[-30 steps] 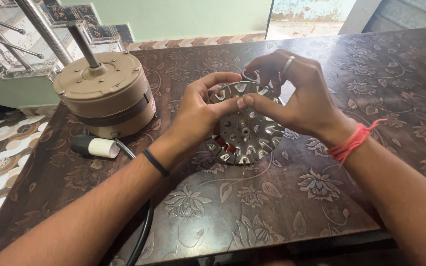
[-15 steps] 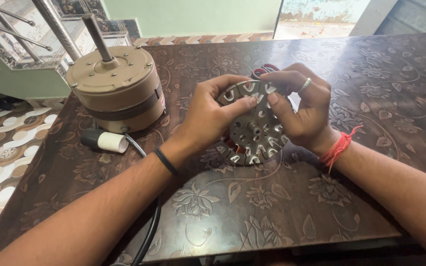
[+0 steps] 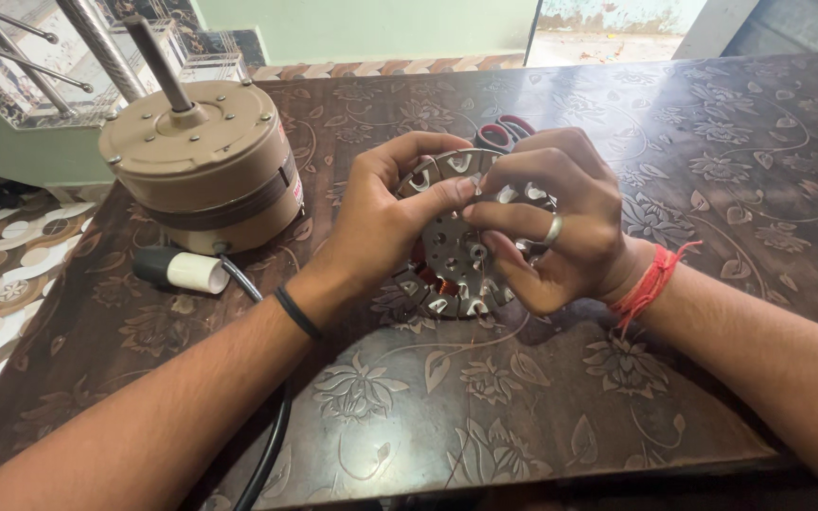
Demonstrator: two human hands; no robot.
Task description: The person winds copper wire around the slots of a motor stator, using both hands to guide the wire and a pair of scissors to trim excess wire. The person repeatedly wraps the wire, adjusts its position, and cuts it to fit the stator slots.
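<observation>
Your left hand (image 3: pixel 385 222) and right hand (image 3: pixel 546 222) both grip the round metal stator core (image 3: pixel 461 248), a slotted steel disc with copper windings showing at its lower left. You hold it tilted on edge at the centre of the frame, its lower rim on or just above the dark floral-patterned table (image 3: pixel 523 397); which of the two I cannot tell. Your left thumb presses against its upper face, while your right fingers curl over the upper right rim.

In the upper left of the frame a tan fan motor (image 3: pixel 203 161) stands upright on the table with its shaft pointing up. Just below it lies a black and white plug (image 3: pixel 180 271), its black cable (image 3: pixel 267 416) running toward the bottom edge. Red-handled scissors (image 3: pixel 506 132) lie just behind your hands.
</observation>
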